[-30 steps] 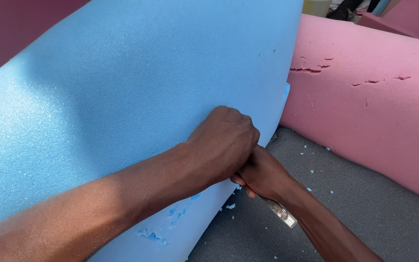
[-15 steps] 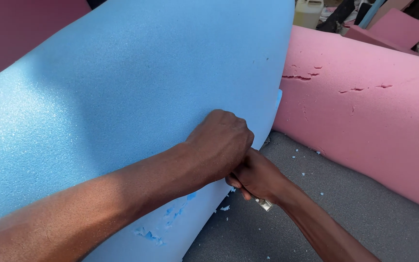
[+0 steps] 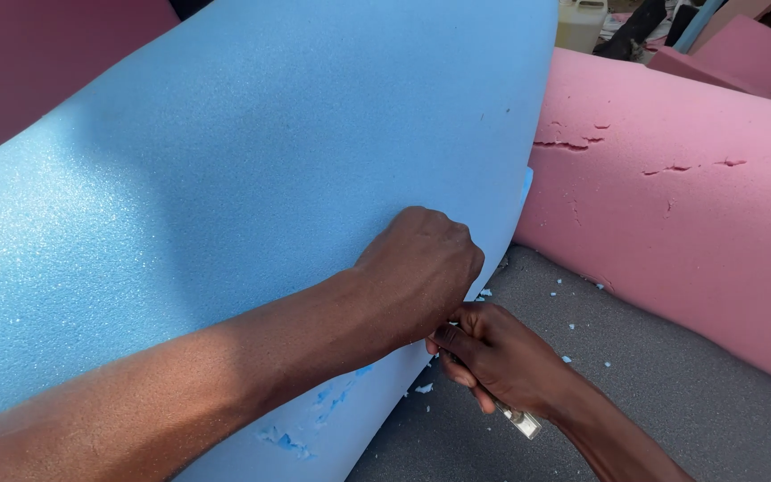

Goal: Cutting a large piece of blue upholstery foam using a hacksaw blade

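- Gripping the lower right edge of a big blue foam slab (image 3: 243, 178), the left hand (image 3: 421, 268) was bunched into a fist, its fingers curled together over the foam's rim.
- The slab filled most of the view, leaning up and away from the person, and its bottom edge sat on a grey foam sheet (image 3: 671, 393).
- The right hand (image 3: 493, 357) lay just below the left one, close against the slab's edge, with its fingers wrapped tight around a small metal-handled cutting tool (image 3: 519, 419).
- Only the butt of that tool showed, poking out past the heel of the hand; its blade end was hidden between the hand and the foam.
- The slab's lower face was ragged near the left forearm, with torn blue patches (image 3: 314, 411).
- Small blue crumbs (image 3: 424, 388) were scattered on the grey sheet near both hands.
- A thick pink foam block (image 3: 689, 223) stood right of the slab, touching it, its top surface cracked.
- More pink foam pieces (image 3: 742, 54) and a pale plastic jug (image 3: 580, 22) lay behind it.
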